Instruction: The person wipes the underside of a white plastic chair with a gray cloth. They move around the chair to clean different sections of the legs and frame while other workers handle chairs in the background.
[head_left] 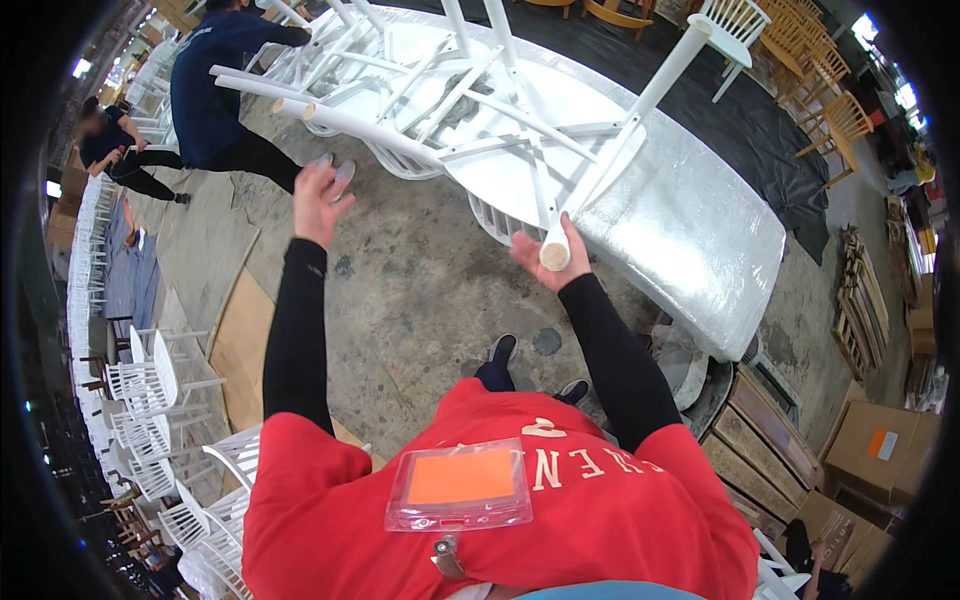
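White chair [603, 180] meets right fingers [523, 250]; shirt [620, 525] bears lettering [547, 470].

Fisheye view in bright, diffuse indoor light. Overexposed patches [866, 30] glare at the upper right rim, and the film-wrapped bench [690, 250] returns strong white highlights. The white chair leg [554, 257] is sharp; rim detail softens, straight edges bow, and the corners fall to black.

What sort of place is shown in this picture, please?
Probably a furniture workshop or warehouse: upturned white chairs lie on a silver-covered worktop, many more white chairs stand at the left, and wooden chairs stand at the upper right.
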